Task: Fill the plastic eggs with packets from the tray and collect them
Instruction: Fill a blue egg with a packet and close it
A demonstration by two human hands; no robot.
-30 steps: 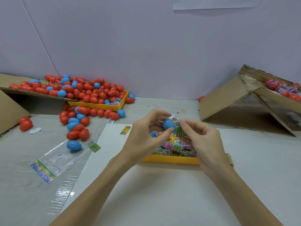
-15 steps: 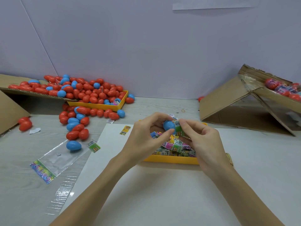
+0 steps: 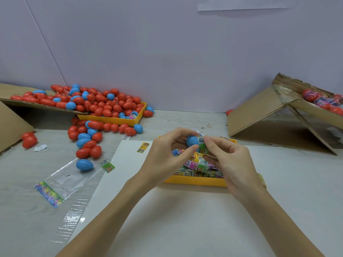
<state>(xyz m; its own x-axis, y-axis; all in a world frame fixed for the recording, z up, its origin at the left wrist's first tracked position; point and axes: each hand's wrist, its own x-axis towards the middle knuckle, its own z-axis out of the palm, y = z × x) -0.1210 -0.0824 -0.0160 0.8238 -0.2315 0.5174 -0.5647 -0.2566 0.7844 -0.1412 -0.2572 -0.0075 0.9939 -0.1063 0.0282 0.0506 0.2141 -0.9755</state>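
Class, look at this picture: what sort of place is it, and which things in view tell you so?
Probably a hand-packing workbench, not a home. Loose plastic eggs lie heaped from a cardboard box, a yellow tray holds printed packets, and another carton holds eggs.

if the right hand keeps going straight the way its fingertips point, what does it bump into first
Probably the blue egg. The right hand pinches a green packet right against it, fingertips pointing left, with the left hand just behind the egg. Depth is hard to judge from this single view.
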